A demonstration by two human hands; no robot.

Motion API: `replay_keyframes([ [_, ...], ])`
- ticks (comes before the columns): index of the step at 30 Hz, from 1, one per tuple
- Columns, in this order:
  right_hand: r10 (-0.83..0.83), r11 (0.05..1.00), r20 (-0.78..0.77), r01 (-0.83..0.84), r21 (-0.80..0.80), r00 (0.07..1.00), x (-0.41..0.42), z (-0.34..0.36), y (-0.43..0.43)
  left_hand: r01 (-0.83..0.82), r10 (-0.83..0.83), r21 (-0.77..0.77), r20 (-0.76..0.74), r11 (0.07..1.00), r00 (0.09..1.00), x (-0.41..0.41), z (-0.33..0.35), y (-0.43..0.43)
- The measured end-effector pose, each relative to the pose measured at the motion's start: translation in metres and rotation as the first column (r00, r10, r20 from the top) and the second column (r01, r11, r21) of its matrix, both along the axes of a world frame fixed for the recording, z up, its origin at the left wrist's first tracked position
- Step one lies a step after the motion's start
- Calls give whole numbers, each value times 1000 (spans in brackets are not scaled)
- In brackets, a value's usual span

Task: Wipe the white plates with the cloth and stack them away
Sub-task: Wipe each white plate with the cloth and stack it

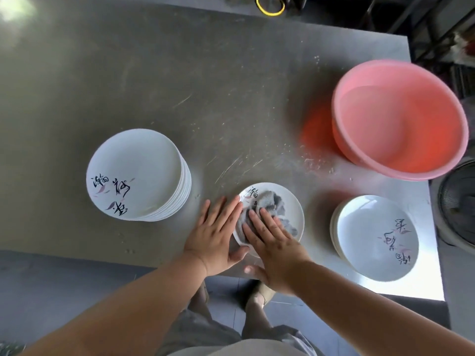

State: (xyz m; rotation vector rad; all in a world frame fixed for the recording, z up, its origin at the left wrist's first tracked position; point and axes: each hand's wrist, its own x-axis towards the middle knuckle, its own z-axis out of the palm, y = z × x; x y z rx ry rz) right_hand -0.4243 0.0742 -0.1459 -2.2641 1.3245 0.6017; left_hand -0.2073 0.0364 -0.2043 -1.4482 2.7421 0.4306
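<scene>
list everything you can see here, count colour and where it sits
table: one, grey metal, under everything
tall plate stack: one stack, plates too many to count, white with black script, left side
plate being wiped: one, white with script, middle of the near edge
cloth: one, grey, bunched on that plate
short plate stack: one stack of a few, white with script, near right corner
basin: at least one, pink, far right of the table
fan: one, dark, off the table's right edge, partly cut off
yellow loop: one, yellow, beyond the far edge, top of view
left hand: one, fingers straight, at the plate's left rim
right hand: one, fingers flat, pressing the cloth
</scene>
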Motion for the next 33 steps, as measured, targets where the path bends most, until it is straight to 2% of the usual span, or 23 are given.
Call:
replay_keyframes([
  [2, -5, 1000, -33, 5, 5, 999, -24, 5, 9, -4, 4, -12, -16, 1000, 1000, 0, -1, 1],
  [5, -129, 991, -148, 122, -61, 981, -42, 9, -3, -2, 1, -22, -18, 1000, 1000, 0, 0, 2],
  [9, -263, 963, -39, 259, -79, 964, -8, -2, -31, 3, -4, -18, -12, 1000, 1000, 1, 1, 0],
  [11, -190, 981, 23, 191, -32, 982, 7, -3, -21, 14, -14, -15, 7, 1000, 1000, 2, 1, 0],
  [13, -30, 1000, 29, 30, -1, 999, 4, -2, 4, 7, -7, -12, 16, 1000, 1000, 1, 2, 1],
  [15, 65, 997, 13, -64, -33, 998, -16, 5, 23, -5, 5, -9, 3, 1000, 1000, 0, 2, 1],
  [18, 19, 997, -49, -23, -76, 999, -51, 15, 20, 0, 0, -16, -17, 1000, 1000, 1, 3, 0],
  [21, -72, 992, -65, 65, -112, 995, -50, 6, -15, 2, -2, -13, -32, 1000, 1000, 2, 4, 1],
  [27, 62, 982, -32, -66, -175, 998, -16, -13, -65, -21, 21, -7, -47, 1000, 999, 2, 6, 0],
  [33, -243, 949, -105, 214, -231, 964, -36, -6, -34, -1, 0, -16, -62, 1000, 998, 1, 4, 0],
])
